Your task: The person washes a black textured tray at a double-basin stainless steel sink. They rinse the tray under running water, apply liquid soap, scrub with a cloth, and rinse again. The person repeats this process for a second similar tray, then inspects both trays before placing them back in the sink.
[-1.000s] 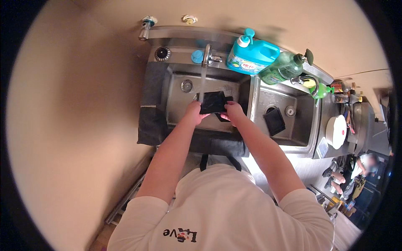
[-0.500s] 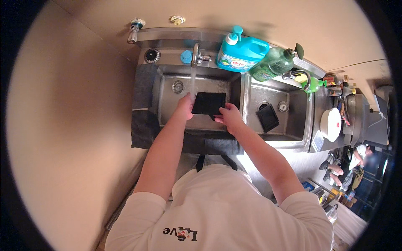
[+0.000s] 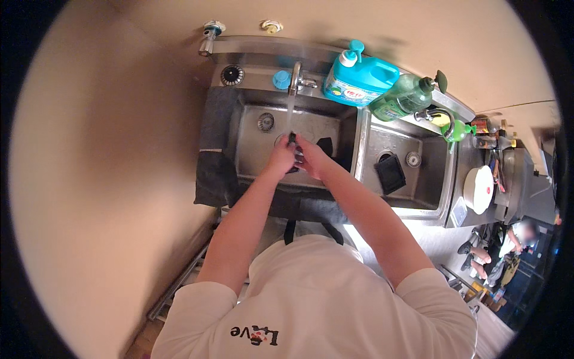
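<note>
My left hand [image 3: 283, 155] and my right hand [image 3: 310, 157] are close together in the left basin [image 3: 251, 173], gripping a dark flat tray [image 3: 292, 137] that is mostly hidden by my fingers and appears tilted on edge. The faucet [image 3: 296, 75] pours a stream of water over it. Another black piece [image 3: 324, 145] lies behind my right hand on the basin's bottom. In the right basin, a black tray [image 3: 390, 174] lies beside a metal drain strainer [image 3: 413, 159].
Behind the basins stand a turquoise jug [image 3: 362, 81], green pump bottles [image 3: 400, 96] and a second faucet [image 3: 436, 112]. A white lidded container [image 3: 478, 188] and seasoning bottles [image 3: 493, 140] are at the right. A person [image 3: 508, 242] sits at lower right.
The black tray in my hands, broad and face-up earlier, is now turned and largely covered by my hands. My right hand has moved left, closer to my left hand.
</note>
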A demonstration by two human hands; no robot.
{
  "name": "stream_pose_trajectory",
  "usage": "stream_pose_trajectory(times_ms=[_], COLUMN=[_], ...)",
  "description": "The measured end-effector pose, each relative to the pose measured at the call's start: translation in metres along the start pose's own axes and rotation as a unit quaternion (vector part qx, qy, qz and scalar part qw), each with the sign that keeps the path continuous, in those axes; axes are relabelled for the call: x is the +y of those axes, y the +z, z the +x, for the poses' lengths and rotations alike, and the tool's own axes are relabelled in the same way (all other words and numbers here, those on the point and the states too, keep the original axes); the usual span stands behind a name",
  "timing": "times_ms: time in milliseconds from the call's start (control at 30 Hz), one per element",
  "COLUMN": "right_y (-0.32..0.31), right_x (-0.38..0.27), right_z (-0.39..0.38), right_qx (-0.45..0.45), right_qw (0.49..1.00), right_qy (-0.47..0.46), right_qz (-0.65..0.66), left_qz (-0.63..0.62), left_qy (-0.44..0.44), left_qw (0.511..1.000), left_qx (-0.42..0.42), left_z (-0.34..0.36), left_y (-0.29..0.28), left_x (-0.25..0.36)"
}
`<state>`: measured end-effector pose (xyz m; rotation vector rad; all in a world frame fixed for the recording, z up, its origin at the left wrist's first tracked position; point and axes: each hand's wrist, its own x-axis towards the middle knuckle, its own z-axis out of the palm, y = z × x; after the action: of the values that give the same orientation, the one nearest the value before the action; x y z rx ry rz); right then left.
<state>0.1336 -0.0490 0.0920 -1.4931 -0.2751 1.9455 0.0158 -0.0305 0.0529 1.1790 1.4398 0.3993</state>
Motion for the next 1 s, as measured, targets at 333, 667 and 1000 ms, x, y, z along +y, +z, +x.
stream_pose_trajectory(times_ms=[333, 667, 1000], right_y=[-0.025, -0.059, -0.028], right_x=[0.002, -0.009, 0.028], right_z=[0.009, -0.008, 0.041], right_qx=[-0.007, -0.035, 0.241], right_qw=[0.99, 0.986, 0.76], right_qy=[0.03, 0.005, -0.128], right_qz=[0.138, 0.16, -0.59], left_qz=[0.314, -0.165, -0.38], left_qy=[0.201, -0.079, -0.175], left_qw=[0.926, 0.98, 0.906], left_qx=[0.062, -0.081, -0.063], left_z=[-0.018, 0.028, -0.004], left_y=[0.013, -0.025, -0.012], left_x=[-0.004, -0.031, -0.015])
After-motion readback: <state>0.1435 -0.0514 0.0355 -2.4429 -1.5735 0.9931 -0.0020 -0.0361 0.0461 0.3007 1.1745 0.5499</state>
